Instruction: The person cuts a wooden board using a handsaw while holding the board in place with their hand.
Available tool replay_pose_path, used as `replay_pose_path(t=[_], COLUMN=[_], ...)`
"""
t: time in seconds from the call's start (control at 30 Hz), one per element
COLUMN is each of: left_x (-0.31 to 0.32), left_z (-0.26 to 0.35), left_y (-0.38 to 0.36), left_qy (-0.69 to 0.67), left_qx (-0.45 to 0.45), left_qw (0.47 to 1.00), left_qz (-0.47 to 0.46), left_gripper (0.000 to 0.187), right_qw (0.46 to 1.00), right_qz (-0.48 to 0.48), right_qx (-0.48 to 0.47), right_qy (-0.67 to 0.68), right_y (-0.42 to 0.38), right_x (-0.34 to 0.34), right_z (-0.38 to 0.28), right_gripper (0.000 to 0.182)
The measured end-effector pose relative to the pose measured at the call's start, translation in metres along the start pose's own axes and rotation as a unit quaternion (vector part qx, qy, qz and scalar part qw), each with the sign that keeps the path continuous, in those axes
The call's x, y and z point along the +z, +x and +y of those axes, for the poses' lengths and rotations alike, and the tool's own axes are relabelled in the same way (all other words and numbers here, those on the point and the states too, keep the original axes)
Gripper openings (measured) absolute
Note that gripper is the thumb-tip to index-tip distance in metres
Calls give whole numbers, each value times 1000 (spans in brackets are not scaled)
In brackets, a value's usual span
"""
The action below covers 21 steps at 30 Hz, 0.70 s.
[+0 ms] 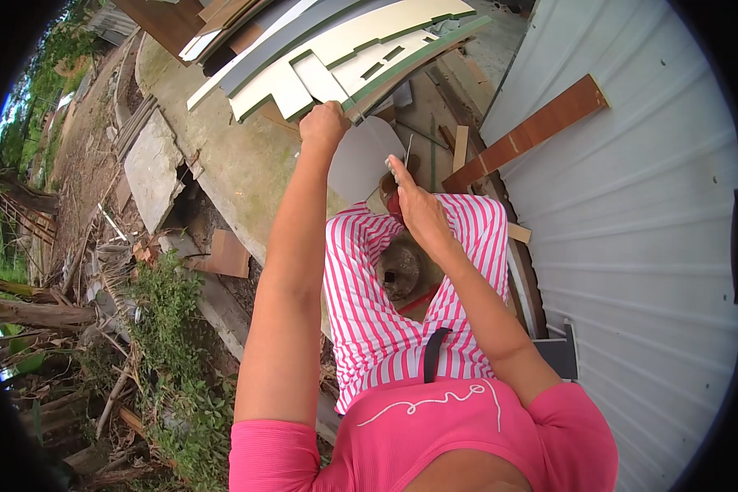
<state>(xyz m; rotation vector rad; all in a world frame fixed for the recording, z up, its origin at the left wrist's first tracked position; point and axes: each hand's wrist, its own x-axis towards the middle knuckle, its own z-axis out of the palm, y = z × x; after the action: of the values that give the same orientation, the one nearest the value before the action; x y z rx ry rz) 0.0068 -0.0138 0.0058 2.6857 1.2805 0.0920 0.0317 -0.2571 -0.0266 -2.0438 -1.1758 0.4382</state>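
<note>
My left hand (324, 125) is closed in a fist at the near edge of a stack of white boards with green edges (262, 88); what lies inside it is hidden. Lower and to the right, over my knees, my right hand (422, 211) is closed round a small pale handle-like thing (391, 166). A thin, faint line runs between this thing and the boards near my left hand. Below the hands lies a rounded grey-white sheet (359, 157).
A corrugated metal wall (631, 197) rises on the right, with a brown plank (529, 135) leaning on it. Broken concrete slabs (152, 168) and green plants (172, 344) are on the left. A round stone-like object (401, 271) sits between my legs.
</note>
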Motion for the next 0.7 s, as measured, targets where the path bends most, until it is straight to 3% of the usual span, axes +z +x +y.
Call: replay_pose_path(t=[0.07,0.37,0.7], left_x=[-1,-12,-9], left_z=[0,6,2], left_y=[0,-3,5], left_qy=[-1,9,9], left_qx=[0,-16,-40], left_qw=[1000,999,997], left_qz=[-5,-30,-68], left_gripper=[26,24,28], right_qw=[999,1000,1000], right_qz=[39,18,-16], right_qx=[-25,-1,-11], right_qy=[10,4,-3], right_y=[-15,-20,51], right_x=[4,1,-6], right_z=[8,8,-23], right_gripper=[60,59,54])
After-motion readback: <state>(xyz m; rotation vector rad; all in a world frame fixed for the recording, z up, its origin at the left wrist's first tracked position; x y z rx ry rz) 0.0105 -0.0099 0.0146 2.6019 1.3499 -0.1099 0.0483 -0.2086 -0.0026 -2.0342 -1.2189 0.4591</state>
